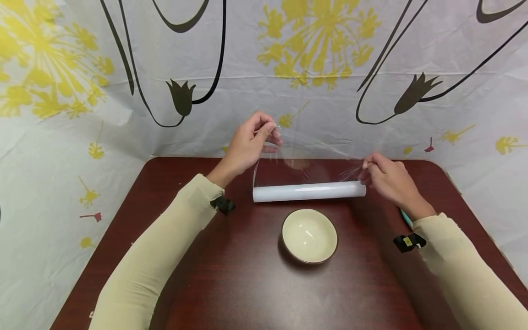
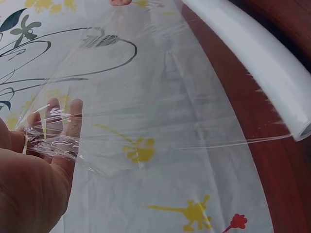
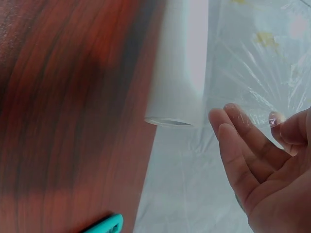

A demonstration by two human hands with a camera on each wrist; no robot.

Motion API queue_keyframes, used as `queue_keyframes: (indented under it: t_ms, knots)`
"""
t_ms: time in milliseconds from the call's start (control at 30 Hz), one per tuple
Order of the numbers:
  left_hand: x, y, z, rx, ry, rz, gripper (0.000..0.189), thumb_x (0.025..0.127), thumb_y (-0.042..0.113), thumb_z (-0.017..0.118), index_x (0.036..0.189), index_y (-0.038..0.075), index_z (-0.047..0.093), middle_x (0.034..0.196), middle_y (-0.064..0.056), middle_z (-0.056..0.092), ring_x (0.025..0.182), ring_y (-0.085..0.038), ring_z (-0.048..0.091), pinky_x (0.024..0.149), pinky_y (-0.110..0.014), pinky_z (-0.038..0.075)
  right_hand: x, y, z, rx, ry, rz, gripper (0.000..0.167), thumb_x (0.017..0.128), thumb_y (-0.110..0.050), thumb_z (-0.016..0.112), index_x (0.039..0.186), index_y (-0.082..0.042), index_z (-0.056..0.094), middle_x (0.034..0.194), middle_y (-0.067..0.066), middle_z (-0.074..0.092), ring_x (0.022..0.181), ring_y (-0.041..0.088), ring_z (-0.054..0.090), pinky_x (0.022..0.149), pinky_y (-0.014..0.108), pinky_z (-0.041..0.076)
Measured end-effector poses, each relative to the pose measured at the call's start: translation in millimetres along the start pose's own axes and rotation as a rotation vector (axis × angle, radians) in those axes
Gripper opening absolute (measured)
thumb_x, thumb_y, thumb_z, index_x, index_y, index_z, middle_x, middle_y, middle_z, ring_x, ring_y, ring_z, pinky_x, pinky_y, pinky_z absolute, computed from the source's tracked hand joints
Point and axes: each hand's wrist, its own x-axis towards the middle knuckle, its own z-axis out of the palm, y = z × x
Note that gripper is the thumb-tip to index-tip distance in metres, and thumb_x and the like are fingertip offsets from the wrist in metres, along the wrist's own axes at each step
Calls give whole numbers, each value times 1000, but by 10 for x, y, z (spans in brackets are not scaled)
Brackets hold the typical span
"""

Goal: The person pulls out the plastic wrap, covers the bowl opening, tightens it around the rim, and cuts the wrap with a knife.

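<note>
A white roll of plastic wrap (image 1: 309, 191) lies across the table behind the bowl. A clear sheet of film (image 1: 313, 151) rises from it, stretched between both hands. My left hand (image 1: 257, 135) pinches one corner, raised above the roll's left end; in the left wrist view the film (image 2: 53, 143) bunches in that hand (image 2: 34, 174). Lower down, my right hand (image 1: 387, 176) pinches the other corner by the roll's right end. Creases fan out from its thumb and finger in the right wrist view (image 3: 267, 145). A cream bowl (image 1: 309, 236) with a dark rim stands upright in front.
A teal-handled object (image 1: 406, 218) lies on the table partly behind the right forearm; its teal end (image 3: 109, 224) shows in the right wrist view. Patterned white sheeting (image 1: 231, 59) hangs behind and beside the dark red table (image 1: 247, 284).
</note>
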Motion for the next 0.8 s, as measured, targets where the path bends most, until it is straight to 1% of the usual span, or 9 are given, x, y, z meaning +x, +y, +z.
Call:
queue_keyframes:
  t_ms: [133, 267, 467, 633, 700, 800]
  knots:
    - [25, 27, -11, -13, -3, 12, 17, 118, 17, 52, 117, 2, 60, 107, -16, 67, 99, -31, 76, 86, -46, 66, 7, -37, -48, -9, 16, -8, 37, 119, -24, 32, 116, -5, 63, 106, 13, 80, 93, 31, 76, 69, 23, 55]
    - [52, 78, -22, -29, 6, 6, 17, 117, 17, 52, 116, 2, 60, 107, -16, 67, 99, -31, 76, 86, -47, 66, 8, -87, -90, -16, 41, -5, 37, 118, -25, 33, 116, -5, 64, 103, 13, 81, 90, 30, 76, 69, 21, 54]
    - [78, 151, -46, -37, 24, 17, 15, 117, 17, 53, 115, 4, 60, 107, -16, 67, 99, -31, 76, 85, -45, 66, 13, -147, -116, -20, 67, -3, 37, 119, -27, 34, 118, -7, 65, 103, 12, 81, 88, 27, 76, 69, 22, 53]
    - [108, 185, -61, -43, 32, 28, 16, 117, 17, 54, 115, 3, 61, 107, -16, 67, 99, -31, 76, 85, -44, 66, 11, -176, -153, -37, 94, -8, 40, 119, -30, 33, 120, -8, 66, 106, 12, 80, 88, 24, 73, 68, 27, 50]
    - [122, 200, -69, -49, 33, 35, 16, 117, 17, 54, 115, 3, 61, 107, -16, 67, 99, -32, 76, 85, -45, 66, 11, -189, -175, -43, 108, -12, 40, 119, -32, 33, 121, -8, 66, 107, 13, 79, 86, 21, 70, 67, 29, 49]
    - [148, 225, -81, -70, 37, 43, 15, 117, 16, 54, 114, 3, 61, 106, -17, 67, 98, -33, 76, 85, -45, 66, 17, -212, -204, -24, 119, -13, 41, 119, -33, 34, 120, -8, 66, 107, 13, 79, 84, 17, 70, 67, 25, 49]
